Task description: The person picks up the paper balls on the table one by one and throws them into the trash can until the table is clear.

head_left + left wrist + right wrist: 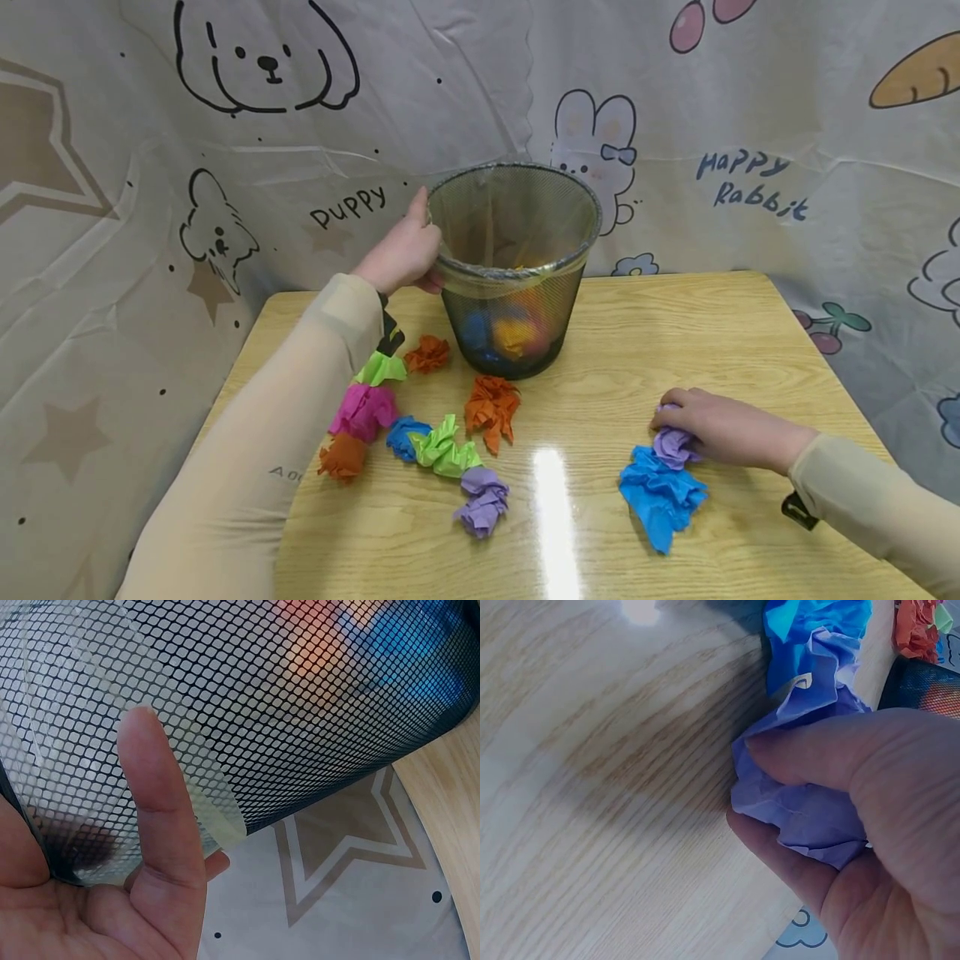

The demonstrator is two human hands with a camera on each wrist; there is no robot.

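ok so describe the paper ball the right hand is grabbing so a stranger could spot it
Start at the black mesh wastebasket at the back of the wooden table, then look toward its near right side. There the right hand pinches a crumpled lilac paper ball, touching a bigger blue wad; the other lilac ball lies unheld, left of centre.

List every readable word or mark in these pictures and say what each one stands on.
"Puppy": on the backdrop cloth, by the small dog drawing.
"Happy Rabbit": on the same cloth, right of the rabbit drawing.
"A0…": on the left sleeve, the rest hidden by the arm's curve.
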